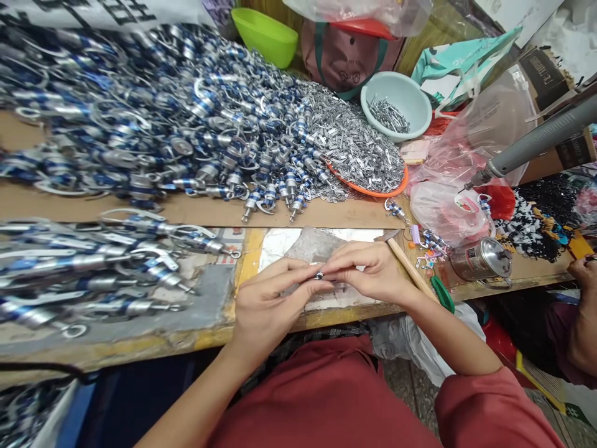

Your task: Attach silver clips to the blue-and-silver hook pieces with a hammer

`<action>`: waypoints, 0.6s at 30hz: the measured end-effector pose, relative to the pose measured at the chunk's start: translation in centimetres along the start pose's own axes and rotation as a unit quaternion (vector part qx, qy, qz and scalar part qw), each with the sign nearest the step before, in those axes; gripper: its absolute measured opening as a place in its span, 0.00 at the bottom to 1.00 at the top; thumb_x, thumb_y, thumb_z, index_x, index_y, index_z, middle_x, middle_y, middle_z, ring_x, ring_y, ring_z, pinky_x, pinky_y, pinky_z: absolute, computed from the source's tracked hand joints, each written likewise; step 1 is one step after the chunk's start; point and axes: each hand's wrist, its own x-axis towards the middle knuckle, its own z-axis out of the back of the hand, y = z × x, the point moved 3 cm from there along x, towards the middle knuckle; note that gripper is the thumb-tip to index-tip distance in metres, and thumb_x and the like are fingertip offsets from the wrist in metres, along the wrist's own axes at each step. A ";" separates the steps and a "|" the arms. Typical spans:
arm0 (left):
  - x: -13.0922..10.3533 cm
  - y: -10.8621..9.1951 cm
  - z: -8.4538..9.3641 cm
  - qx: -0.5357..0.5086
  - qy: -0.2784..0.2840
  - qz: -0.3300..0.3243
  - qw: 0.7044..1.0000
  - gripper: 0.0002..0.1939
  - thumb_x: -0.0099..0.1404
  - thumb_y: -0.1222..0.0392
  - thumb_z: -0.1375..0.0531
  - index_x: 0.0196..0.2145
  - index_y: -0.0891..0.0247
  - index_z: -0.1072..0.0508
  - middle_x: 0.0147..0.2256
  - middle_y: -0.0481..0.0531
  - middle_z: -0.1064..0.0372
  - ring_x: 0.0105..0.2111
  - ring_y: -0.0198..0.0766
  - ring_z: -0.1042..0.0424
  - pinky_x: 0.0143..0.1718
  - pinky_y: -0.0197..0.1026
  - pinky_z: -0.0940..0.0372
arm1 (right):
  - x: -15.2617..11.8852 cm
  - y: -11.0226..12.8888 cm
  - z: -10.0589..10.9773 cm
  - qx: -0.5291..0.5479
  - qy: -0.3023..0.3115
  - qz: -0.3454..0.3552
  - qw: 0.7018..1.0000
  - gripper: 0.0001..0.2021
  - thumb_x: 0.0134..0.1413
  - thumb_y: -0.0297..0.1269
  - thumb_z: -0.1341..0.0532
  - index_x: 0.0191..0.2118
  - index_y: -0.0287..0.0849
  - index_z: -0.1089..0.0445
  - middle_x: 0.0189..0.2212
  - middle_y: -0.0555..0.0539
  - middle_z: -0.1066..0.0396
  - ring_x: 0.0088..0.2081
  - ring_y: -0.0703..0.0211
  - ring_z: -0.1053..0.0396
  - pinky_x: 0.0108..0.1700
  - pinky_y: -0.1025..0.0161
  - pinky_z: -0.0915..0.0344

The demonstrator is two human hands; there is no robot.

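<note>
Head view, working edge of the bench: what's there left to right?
Blue-and-silver metal assemblies → left hand → small part at the fingertips → right hand → wooden-handled tool → lidded metal pot → another person's hand.

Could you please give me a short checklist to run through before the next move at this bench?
1. Small part held at the fingertips of the left hand and right hand: ok.
2. Small part facing the right way: cannot tell, too small and mostly covered.
3. Wooden-handled tool out of both hands: ok, it lies on the bench beside the right hand.
4. Grey screwdriver clear of both hands: ok, it is off to the right.
5. Metal pieces on hand: ok, heaped beyond the hands.
6. Lidded cup well back from the bench's front edge: not ok, it stands close to it.
</note>
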 end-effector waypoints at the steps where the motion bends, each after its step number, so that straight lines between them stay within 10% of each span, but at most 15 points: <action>1: 0.0 0.0 0.0 -0.014 -0.003 0.008 1.000 0.05 0.51 0.64 0.35 0.28 0.56 0.20 0.25 0.47 0.27 0.25 0.33 0.30 0.27 0.34 0.35 | -0.2 0.1 0.0 -0.012 -0.001 0.017 1.000 0.06 0.53 0.28 0.40 0.33 0.41 0.24 0.28 0.48 0.24 0.31 0.64 0.27 0.35 0.67 0.29; 7: -0.1 0.3 0.0 -0.061 -0.004 0.102 0.993 0.02 0.48 0.62 0.32 0.24 0.55 0.20 0.24 0.47 0.27 0.25 0.33 0.30 0.25 0.33 0.36 | -1.9 1.2 0.3 -0.134 -0.070 0.121 0.981 0.10 0.57 0.27 0.44 0.40 0.41 0.27 0.32 0.47 0.23 0.36 0.63 0.26 0.40 0.65 0.28; 18: 0.4 0.2 -0.3 -0.006 0.003 0.085 0.996 0.01 0.50 0.60 0.34 0.23 0.58 0.22 0.23 0.47 0.28 0.24 0.33 0.31 0.26 0.34 0.35 | -1.6 -0.2 0.3 -0.138 -0.097 -0.009 0.986 0.10 0.58 0.30 0.44 0.42 0.42 0.28 0.36 0.48 0.24 0.36 0.64 0.26 0.40 0.67 0.30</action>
